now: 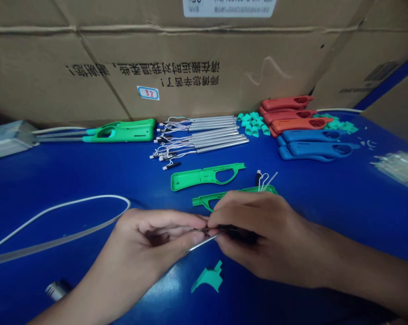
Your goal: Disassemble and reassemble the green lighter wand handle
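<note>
One left hand (163,243) and one right hand (258,230) pinch a slim metal piece (201,244), partly hidden between them, at the lower centre of the frame; a teal piece (209,276) lies just below, a green half-shell (187,179) above, mid-frame

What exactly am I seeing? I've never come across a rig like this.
There's no machine: one head-worn camera looks forward and down at a person's bare hands. The left hand and right hand meet around a slim metallic piece; darker parts there are mostly hidden. On the blue table beyond lie two green shell halves, wired silver rods and red, orange and blue handles. A turquoise part lies nearer. Cardboard stands behind.
</note>
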Motion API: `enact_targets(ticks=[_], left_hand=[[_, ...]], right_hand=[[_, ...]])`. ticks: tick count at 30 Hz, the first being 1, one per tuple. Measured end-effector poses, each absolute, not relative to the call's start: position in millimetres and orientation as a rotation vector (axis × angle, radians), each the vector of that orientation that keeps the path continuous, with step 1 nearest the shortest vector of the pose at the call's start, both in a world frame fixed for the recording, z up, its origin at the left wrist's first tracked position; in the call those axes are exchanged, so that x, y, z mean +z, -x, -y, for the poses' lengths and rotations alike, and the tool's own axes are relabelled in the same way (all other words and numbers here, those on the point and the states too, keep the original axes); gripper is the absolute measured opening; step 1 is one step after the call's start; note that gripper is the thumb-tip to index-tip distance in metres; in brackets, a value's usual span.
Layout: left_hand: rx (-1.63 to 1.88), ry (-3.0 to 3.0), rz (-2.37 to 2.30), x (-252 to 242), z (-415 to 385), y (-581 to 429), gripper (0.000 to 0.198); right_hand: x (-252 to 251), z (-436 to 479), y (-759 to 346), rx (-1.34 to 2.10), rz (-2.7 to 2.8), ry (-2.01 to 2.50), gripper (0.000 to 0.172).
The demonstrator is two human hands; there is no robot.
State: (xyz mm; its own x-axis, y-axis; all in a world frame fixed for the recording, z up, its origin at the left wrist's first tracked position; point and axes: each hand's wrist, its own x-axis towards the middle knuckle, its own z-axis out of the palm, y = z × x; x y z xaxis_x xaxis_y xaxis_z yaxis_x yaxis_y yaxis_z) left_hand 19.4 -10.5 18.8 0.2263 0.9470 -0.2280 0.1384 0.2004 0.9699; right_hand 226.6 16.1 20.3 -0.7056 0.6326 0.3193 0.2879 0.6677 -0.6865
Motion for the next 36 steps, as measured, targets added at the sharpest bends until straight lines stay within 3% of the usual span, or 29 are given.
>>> enact_targets(ticks=[21, 29, 36], left_hand=[[0.838, -1.2, -1.27, 20.0, 11.4, -19.1, 0.017], [0.856, -1.259, -1.199, 21.9, 11.3, -20.0, 0.013], [0.868, -1.272, -1.188, 21.6, 11.8, -18.6, 0.014]], right_hand=[[22.0, -16.3, -226.1, 0.802, 2.367, 0.739, 0.013], [18.6, -14.8, -228.4, 0.52, 2.444, 0.689, 0.015], [19.9, -14.0, -229.0, 0.234, 2.551, 0.584, 0.028]])
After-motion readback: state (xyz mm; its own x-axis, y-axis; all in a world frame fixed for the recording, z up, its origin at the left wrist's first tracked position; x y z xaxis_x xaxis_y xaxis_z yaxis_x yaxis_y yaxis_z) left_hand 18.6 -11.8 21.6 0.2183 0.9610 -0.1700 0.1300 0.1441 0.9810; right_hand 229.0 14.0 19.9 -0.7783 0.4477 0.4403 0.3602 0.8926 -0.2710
